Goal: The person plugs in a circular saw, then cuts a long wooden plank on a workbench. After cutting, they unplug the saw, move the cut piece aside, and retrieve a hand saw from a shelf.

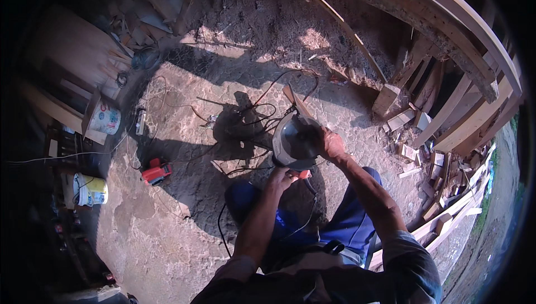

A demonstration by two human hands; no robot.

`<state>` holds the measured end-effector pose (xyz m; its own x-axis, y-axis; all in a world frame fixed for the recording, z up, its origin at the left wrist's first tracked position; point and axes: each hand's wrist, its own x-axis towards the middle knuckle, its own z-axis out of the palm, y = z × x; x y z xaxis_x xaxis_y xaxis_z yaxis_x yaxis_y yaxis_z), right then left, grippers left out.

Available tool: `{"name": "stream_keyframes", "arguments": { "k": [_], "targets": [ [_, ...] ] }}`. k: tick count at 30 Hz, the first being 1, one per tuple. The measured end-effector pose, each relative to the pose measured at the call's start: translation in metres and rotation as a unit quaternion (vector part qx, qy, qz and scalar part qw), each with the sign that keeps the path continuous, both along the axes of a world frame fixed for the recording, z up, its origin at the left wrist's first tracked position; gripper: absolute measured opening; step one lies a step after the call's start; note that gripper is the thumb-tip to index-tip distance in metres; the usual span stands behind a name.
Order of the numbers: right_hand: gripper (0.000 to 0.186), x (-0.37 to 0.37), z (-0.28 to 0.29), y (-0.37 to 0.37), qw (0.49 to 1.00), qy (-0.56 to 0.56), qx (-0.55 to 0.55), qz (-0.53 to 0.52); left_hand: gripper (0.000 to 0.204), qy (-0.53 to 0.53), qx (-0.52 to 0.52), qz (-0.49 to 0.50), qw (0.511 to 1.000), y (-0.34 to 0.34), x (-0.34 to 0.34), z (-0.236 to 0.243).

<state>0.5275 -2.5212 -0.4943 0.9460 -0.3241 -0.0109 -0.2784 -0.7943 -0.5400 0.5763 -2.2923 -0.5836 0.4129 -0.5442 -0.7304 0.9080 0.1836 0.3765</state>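
Observation:
In front of me is a power tool with a round grey housing (295,142) and a red part (303,174) at its lower edge. My right hand (331,145) is closed on the housing's right side. My left hand (282,176) grips low on the tool by the red part; its fingers are partly hidden. Thin wooden strips (293,97) stand out behind the housing. Black cables (259,108) loop around it, above my bent legs in blue trousers (352,220).
A red power tool (156,171) lies on the rough floor (145,231) to my left, near a white bucket (89,192) and another white container (105,117). Lumber and offcuts (413,153) are piled along the right, under curved beams (424,13). Boards (67,52) lean at the far left.

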Motion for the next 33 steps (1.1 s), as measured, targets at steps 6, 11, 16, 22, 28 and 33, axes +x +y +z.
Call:
{"name": "stream_keyframes", "arguments": {
  "k": [6,11,16,22,28,33],
  "targets": [
    [0.043,0.024,-0.041,-0.015,0.999,-0.038,-0.027,0.023,0.046,-0.009,-0.123,0.034,0.992,-0.019,0.027,-0.059],
    [0.039,0.026,-0.066,-0.021,0.999,0.0,-0.037,0.009,0.048,0.004,-0.047,0.053,0.998,-0.029,0.021,-0.055],
    [0.038,0.026,-0.08,-0.029,0.999,0.017,-0.043,0.023,0.051,-0.02,-0.005,0.058,0.998,-0.036,0.016,-0.064],
    [0.034,0.024,-0.088,-0.034,0.999,0.011,-0.04,0.022,0.063,-0.175,0.184,0.19,0.948,-0.018,0.036,-0.101],
    [0.027,0.019,-0.084,-0.03,1.0,-0.024,-0.017,0.0,0.09,-0.422,0.495,0.045,0.758,-0.053,0.041,-0.045],
    [0.026,-0.021,-0.072,-0.041,0.985,-0.165,0.051,0.003,0.103,-0.438,0.533,-0.013,0.724,-0.065,0.039,-0.008]
  ]
}}
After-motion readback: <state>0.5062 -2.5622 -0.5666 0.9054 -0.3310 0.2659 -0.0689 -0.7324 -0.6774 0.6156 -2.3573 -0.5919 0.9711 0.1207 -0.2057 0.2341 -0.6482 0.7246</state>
